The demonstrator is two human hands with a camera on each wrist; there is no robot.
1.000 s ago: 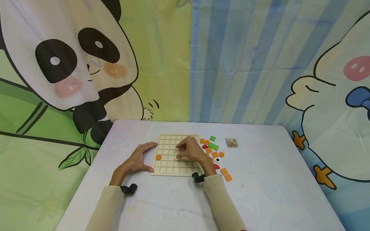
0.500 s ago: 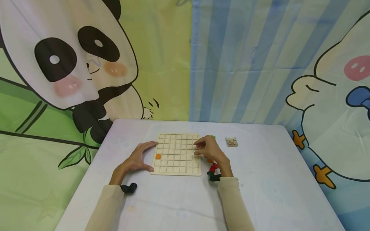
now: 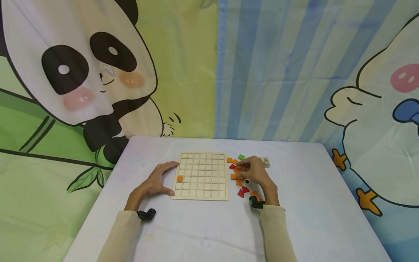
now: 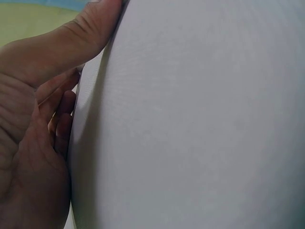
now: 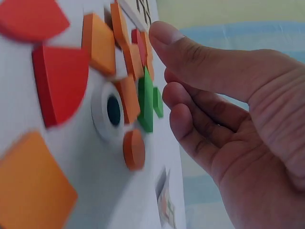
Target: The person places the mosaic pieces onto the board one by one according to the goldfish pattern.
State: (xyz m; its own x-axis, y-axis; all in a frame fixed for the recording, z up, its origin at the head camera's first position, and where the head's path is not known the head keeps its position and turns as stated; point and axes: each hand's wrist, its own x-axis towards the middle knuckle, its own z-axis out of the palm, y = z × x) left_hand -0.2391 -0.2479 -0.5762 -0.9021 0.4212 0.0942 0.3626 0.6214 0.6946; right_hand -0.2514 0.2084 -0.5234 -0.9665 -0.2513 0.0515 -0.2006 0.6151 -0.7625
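A pale wooden grid board (image 3: 200, 179) lies flat on the table, with one round orange piece (image 3: 180, 178) in a cell near its left side. My left hand (image 3: 155, 182) is spread along the board's left edge, thumb by the near corner and fingertips farther up; the left wrist view shows the thumb (image 4: 71, 45) close to the white tabletop. Over the loose pieces right of the board hovers my right hand (image 3: 256, 170). Nothing shows between its bent fingers and thumb. Below it are a red quarter-round piece (image 5: 62, 83), a white eye-like disc (image 5: 106, 112) and a green rectangle (image 5: 145, 102).
Several orange squares, one of them an orange square (image 5: 38, 186) nearest the right wrist camera, lie among the pieces. A small patterned card (image 3: 266, 162) is partly behind the right hand. A cartoon-print curtain (image 3: 183, 72) hangs behind the white table (image 3: 203, 233).
My right hand has moved from over the board rightward to the loose pieces, uncovering the board's right side. The left hand has stayed at the board's left edge.
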